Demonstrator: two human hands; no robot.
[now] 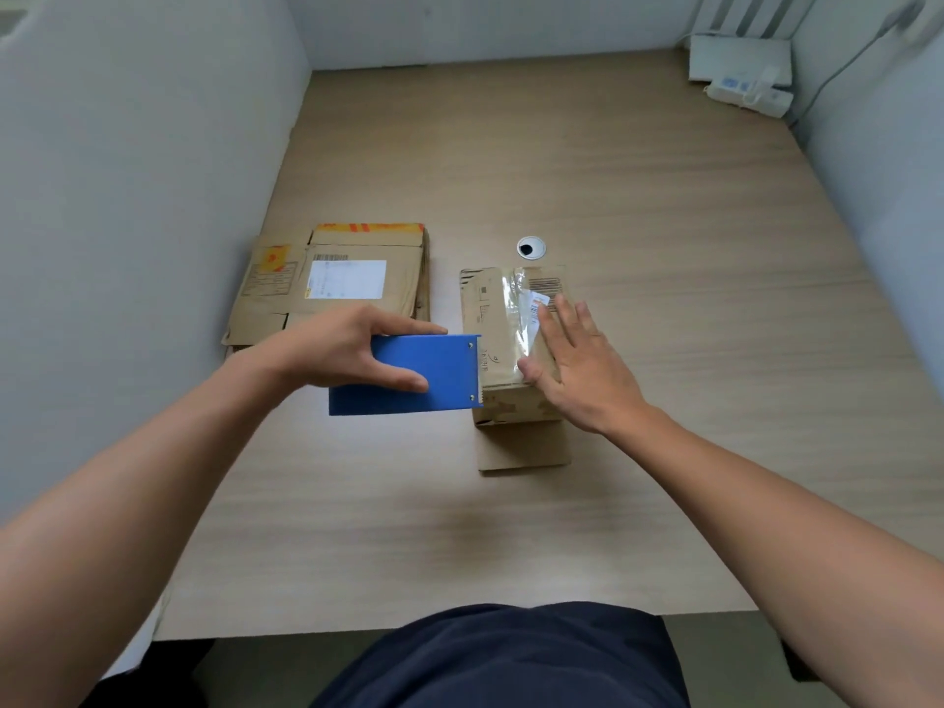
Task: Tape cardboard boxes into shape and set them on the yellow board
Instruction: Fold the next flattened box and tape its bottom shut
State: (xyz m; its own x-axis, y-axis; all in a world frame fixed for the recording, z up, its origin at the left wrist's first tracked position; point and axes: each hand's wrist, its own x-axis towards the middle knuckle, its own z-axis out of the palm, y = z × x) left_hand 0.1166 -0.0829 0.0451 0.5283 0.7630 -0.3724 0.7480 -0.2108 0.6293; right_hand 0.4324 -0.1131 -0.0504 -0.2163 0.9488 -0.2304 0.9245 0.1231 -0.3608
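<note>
The left hand (352, 350) grips the blue tape dispenser (408, 375), its toothed edge touching the cardboard box (503, 350). The right hand (577, 360) presses flat, fingers straight, on the box top.

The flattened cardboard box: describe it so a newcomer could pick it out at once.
On the wooden desk, look along the left partition. The flattened cardboard box lies there; unlike the taped-up box under the right hand, it lies flat and carries a large white label and orange stripes.
</note>
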